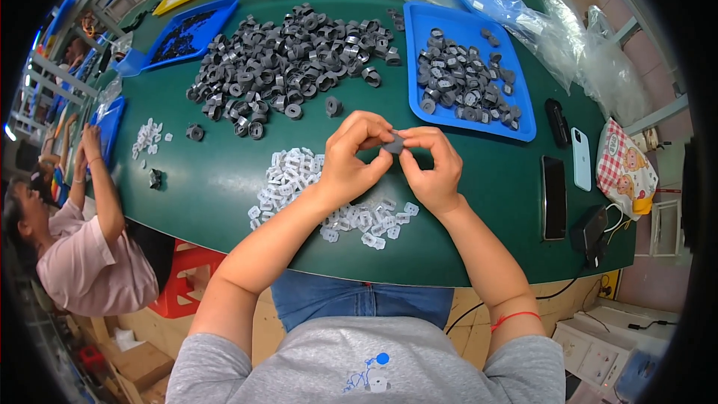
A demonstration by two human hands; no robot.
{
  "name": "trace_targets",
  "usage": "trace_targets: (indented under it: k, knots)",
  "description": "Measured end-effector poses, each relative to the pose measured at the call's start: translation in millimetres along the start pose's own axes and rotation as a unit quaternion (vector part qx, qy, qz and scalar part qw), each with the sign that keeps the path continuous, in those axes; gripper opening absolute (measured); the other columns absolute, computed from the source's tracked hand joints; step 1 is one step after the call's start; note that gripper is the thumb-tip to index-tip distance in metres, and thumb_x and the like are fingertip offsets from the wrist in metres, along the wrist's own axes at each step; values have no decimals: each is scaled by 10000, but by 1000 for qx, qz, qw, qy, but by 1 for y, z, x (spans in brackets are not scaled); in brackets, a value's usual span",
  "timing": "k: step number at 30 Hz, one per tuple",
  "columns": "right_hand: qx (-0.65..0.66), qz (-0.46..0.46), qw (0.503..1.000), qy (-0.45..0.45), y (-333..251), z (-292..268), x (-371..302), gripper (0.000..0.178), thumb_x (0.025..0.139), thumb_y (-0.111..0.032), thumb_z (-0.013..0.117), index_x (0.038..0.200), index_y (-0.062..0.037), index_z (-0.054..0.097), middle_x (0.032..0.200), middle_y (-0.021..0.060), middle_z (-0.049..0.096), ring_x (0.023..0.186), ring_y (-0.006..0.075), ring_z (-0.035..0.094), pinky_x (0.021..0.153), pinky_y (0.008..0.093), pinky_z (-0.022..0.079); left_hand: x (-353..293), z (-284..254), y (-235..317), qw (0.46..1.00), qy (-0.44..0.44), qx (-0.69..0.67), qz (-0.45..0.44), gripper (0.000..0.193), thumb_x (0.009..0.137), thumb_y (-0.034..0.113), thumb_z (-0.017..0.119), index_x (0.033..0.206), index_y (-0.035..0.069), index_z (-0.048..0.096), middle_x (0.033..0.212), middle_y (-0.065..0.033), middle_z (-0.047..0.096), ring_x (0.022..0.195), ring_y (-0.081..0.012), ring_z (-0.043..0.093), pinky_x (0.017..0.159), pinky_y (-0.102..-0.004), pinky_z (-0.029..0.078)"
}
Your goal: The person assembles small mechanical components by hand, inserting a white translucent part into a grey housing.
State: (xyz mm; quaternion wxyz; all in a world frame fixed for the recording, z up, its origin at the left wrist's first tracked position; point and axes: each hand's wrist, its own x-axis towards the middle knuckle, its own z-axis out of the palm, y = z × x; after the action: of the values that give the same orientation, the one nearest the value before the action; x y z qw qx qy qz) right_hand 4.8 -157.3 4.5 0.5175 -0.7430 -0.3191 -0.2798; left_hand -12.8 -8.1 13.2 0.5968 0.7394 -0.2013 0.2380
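Pinching a small dark grey rounded piece (393, 144) between both hands, above the near half of the green table (224, 187). Left hand (357, 155): thumb and forefinger nearly closed on the piece, remaining fingers curled. Right hand (432, 168): thumb and fingertips closed on its right side. Two-sided pinch probably steadies so small a thing and leaves the fingertips room to turn or press it; its underside is hidden.

Beneath and beside the left forearm, a loose spread of small translucent white flat plastic pieces (289, 179), presumably kept close for short reaches. Just beyond the hands, a lone dark grey ring-shaped piece (333, 107), apart from the large heap of dark grey ring-shaped pieces (299, 60) farther off, which seems set back to leave working room.

Right of the heap, a blue rectangular plastic tray (460, 19) holds more dark grey pieces, some showing pale faces; its raised rim likely keeps them separate. Farther right, a black phone (553, 198) lies flat, outside the working area.
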Motion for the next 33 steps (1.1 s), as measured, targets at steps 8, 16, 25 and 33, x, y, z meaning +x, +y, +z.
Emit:
trace_targets:
  k: [8, 16, 25, 33]
  knots:
    - [-20, -138, 990, 22, -5, -6, 9, 279, 600, 105, 641, 826, -26, 542, 836, 110, 612, 722, 255, 601, 605, 301, 481, 3, -7, 4, 984, 3, 67, 164, 221, 571, -69, 642, 751, 15, 545, 824, -111, 595, 751, -229, 612, 590, -282, 499]
    - [-16, -108, 994, 1, -8, -9, 11, 247, 613, 91, 638, 823, -22, 570, 765, 98, 594, 686, 250, 592, 584, 298, 472, 2, -10, 0, 996, -52, -2, 69, 394, 575, -41, 688, 944, 2, 556, 1007, -161, 564, 875, -269, 594, 681, -290, 512]
    - [-179, 156, 964, 123, 32, -35, 31, 308, 767, -123, 623, 1043, -8, 549, 1124, 102, 460, 986, 221, 478, 820, 328, 405, 12, -46, -31, 906, -92, 399, -103, 567, 688, 20, 624, 1218, 22, 422, 1257, -223, 397, 1156, -366, 402, 955, -405, 345]
    - [52, 155, 893, -419, -8, -16, 10, 166, 688, -127, 631, 827, -36, 626, 802, 103, 580, 750, 254, 561, 671, 333, 450, 22, -49, -27, 930, -71, 320, -165, 224, 686, 57, 669, 889, -21, 618, 826, -154, 627, 731, -247, 622, 645, -335, 485]
